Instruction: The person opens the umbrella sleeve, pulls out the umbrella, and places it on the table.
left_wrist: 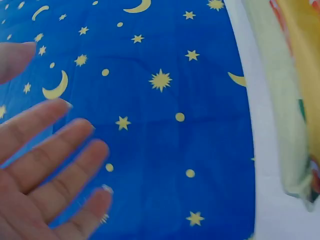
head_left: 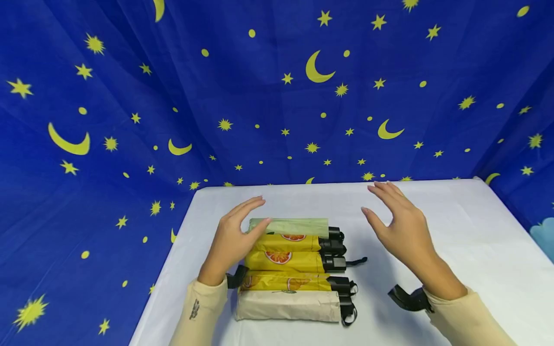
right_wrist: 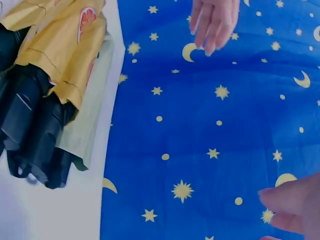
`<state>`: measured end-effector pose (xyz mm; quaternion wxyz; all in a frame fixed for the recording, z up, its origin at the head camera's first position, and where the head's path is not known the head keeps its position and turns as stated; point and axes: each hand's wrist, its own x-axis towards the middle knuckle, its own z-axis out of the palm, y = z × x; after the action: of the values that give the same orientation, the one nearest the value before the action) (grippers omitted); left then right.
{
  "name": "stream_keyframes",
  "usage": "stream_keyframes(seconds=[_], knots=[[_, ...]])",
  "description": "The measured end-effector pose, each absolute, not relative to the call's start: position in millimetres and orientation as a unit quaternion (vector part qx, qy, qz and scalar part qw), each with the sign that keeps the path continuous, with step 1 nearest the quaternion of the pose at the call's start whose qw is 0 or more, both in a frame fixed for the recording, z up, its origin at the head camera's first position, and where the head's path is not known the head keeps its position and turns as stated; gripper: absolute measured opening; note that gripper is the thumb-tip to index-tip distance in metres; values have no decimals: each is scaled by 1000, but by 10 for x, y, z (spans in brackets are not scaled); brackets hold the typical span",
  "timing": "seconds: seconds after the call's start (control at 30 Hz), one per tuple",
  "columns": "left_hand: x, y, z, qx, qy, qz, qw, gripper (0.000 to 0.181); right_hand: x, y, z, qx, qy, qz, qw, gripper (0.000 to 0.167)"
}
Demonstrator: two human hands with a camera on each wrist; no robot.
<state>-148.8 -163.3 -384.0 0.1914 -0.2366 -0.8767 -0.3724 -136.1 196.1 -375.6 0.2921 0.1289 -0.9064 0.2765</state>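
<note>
Several folded umbrellas with black handles lie side by side on the white table. At the back is a pale green umbrella (head_left: 294, 226); in front of it come yellow umbrellas with orange-slice prints (head_left: 298, 262), and nearest the person lies a beige umbrella (head_left: 287, 306). My left hand (head_left: 233, 240) hovers over the left end of the row, thumb and fingers spread, holding nothing. To the right of the handles, my right hand (head_left: 402, 228) is raised above the table, fingers extended and apart from the umbrellas. The left wrist view shows the left fingers (left_wrist: 60, 185) loosely straight.
A white cloth covers the table (head_left: 467, 230). Behind it and at the sides hangs a blue curtain (head_left: 268, 96) with yellow moons and stars. A black strap (head_left: 411, 298) circles the right wrist, and another strap (head_left: 237, 277) the left.
</note>
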Motion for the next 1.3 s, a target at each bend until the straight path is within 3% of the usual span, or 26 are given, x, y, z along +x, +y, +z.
stream_keyframes(seconds=[0.13, 0.3, 0.53, 0.77, 1.07, 1.3], knots=[[-1406, -1755, -3943, -236, -843, -440, 199, 39, -1271, 2027, -3838, 123, -884, 306, 331, 50], [-1253, -1898, -4132, -232, -808, -515, 168, 36, -1091, 2069, -4009, 103, -874, 353, 319, 49], [-977, -2107, -4505, -213, -772, -591, 92, 35, -831, 2040, -4310, 97, -842, 487, 213, 37], [-754, -2277, -4807, -190, -781, -589, 81, 36, -610, 2004, -4741, 88, -810, 561, 146, 24], [-527, -2365, -5113, -91, -795, -597, 54, 35, -364, 1943, -5175, 26, -807, 588, 37, 26], [-435, -2391, -5227, -80, -787, -610, 49, 35, -268, 1898, -5318, 17, -802, 598, 8, 27]])
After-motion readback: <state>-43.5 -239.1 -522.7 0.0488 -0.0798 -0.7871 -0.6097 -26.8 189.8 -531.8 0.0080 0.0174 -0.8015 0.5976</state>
